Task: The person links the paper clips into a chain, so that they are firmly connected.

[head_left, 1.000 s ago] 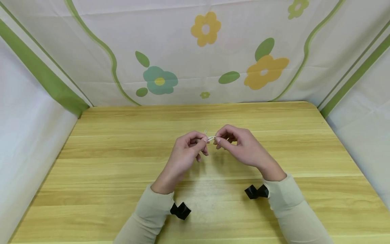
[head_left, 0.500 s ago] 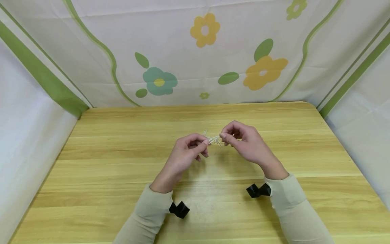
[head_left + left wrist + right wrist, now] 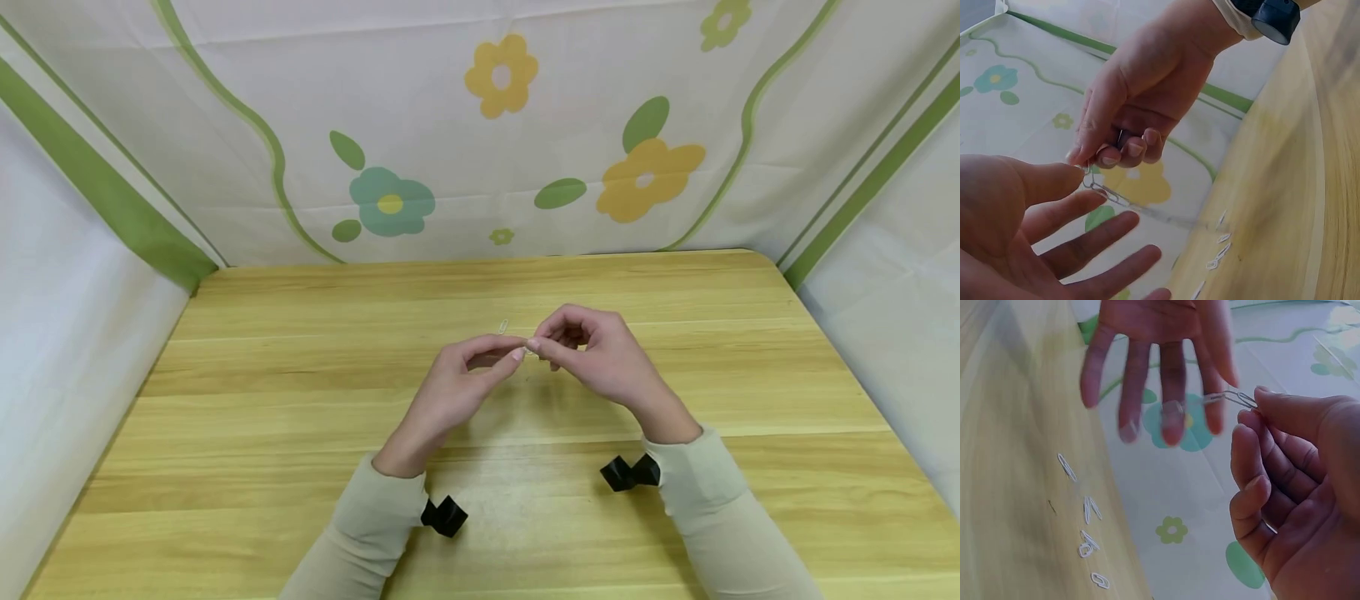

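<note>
My right hand (image 3: 600,354) pinches a silver paper clip (image 3: 1239,398) between thumb and index finger. More linked clips trail from it, and the far end of this paper clip chain (image 3: 1110,195) is blurred in the left wrist view. Close by is my left hand (image 3: 457,379), its fingers straight and spread, with the thumb tip and index finger right at the chain. From the head view, the fingertips of the two hands overlap and hide most of the chain. Several loose white paper clips (image 3: 1088,540) lie on the table beneath the hands.
A wood-grain table (image 3: 300,433) spreads under both arms. At its back edge hangs a white flowered cloth (image 3: 450,125), with white cloth (image 3: 67,317) at the sides too. Small black wrist cameras (image 3: 445,517) stick out from both sleeves.
Both hands pinched the clips earlier, and half a second ago they drew apart with the chain between them. Now the left fingers have straightened off it, and the right hand has come back leftward.
</note>
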### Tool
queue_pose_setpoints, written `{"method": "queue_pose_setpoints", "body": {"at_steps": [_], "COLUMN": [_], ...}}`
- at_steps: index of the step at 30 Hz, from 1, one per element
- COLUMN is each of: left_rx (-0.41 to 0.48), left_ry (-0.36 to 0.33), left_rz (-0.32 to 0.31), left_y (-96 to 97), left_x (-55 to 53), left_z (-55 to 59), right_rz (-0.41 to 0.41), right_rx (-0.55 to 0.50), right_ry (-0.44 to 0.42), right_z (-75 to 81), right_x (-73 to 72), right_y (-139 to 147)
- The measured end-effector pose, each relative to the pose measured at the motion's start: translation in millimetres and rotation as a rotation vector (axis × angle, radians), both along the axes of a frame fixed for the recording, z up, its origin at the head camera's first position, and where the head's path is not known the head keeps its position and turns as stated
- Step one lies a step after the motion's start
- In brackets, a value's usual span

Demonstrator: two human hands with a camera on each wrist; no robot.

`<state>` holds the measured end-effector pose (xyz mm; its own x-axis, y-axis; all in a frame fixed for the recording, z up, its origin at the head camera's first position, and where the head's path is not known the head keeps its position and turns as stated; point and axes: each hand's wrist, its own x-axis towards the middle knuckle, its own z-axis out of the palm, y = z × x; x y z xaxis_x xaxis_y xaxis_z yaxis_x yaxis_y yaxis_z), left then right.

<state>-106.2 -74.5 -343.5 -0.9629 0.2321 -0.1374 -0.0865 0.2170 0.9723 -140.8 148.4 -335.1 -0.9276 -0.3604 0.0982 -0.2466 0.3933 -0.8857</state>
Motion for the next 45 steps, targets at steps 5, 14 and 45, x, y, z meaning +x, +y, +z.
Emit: {"method": "queue_pose_setpoints", "body": {"at_steps": [5,14,45], "left_rx": [0.046,0.171,0.292], "left_ry": [0.021,0.016,0.004], "left_rz": [0.010,0.197,0.416], "left_y": [1.1,-3.2,-7.1], "left_x": [-0.2,-5.0,-10.9], "left_z": [0.1,-0.6,-1.3], "right_rz": [0.001,-0.097,-0.177], "right_rx": [-0.010,0.067,0.517], "right_ry": [0.004,-0.049,-0.058], "right_z": [-2.2,-21.5,-58.1], "right_x": [0.8,-15.1,-25.0], "right_y": [-7,-8,-11]}}
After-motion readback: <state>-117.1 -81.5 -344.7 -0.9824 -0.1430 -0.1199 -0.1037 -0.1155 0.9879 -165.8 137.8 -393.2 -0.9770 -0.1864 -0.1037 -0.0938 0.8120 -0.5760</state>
